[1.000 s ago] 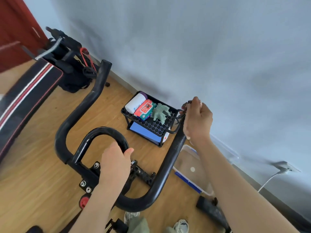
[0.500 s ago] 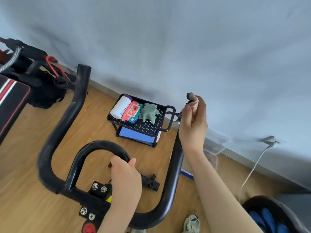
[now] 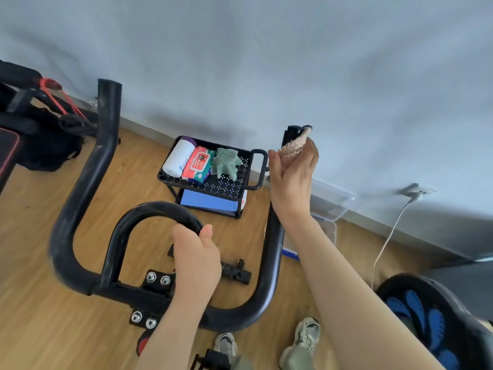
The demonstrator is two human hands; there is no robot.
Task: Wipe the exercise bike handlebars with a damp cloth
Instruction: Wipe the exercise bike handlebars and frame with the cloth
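Observation:
The black handlebars (image 3: 80,198) of the exercise bike fill the lower middle, with one horn rising at the left and one at the right. My left hand (image 3: 196,256) grips the inner loop of the bars. My right hand (image 3: 292,177) is wrapped around the top of the right horn, holding a beige knobbly cloth (image 3: 294,144) against it. Only the horn's tip (image 3: 292,130) shows above the cloth.
A small black cart (image 3: 213,182) stands on the wooden floor by the wall, holding a white roll, a red wipes pack and a green cloth. A clear plastic box (image 3: 330,206) and a white cable (image 3: 386,236) lie at the right. Black gear (image 3: 40,134) sits at the left.
My right hand has slid up the right horn with the cloth, which now shows at the tip. The view has swung right; my left hand keeps its grip on the loop.

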